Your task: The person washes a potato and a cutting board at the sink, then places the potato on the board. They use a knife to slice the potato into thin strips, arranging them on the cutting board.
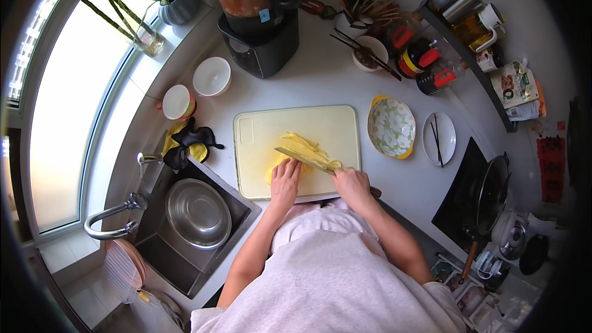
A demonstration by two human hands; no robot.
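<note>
A pale cutting board (252, 166) lies on the counter in front of me. My right hand (352, 186) grips a kitchen knife (307, 159) near the blade's heel, its wooden handle end showing beyond the hand. The blade points to the upper left across the board. My left hand (285, 180) rests with fingertips down on a yellow sliced food (274, 173), close to the knife's edge; the fingers hide part of that piece. A heap of yellow strips (305, 144) lies just beyond the blade, some touching it.
Right of the board are a flowered dish (391, 127) and a white plate (445, 143) with chopsticks. A sink (166, 259) holding a metal basin (199, 212) is at left. Behind stand a blender (263, 46), a white bowl (212, 77) and sauce bottles (411, 61). A pan (492, 194) sits far right.
</note>
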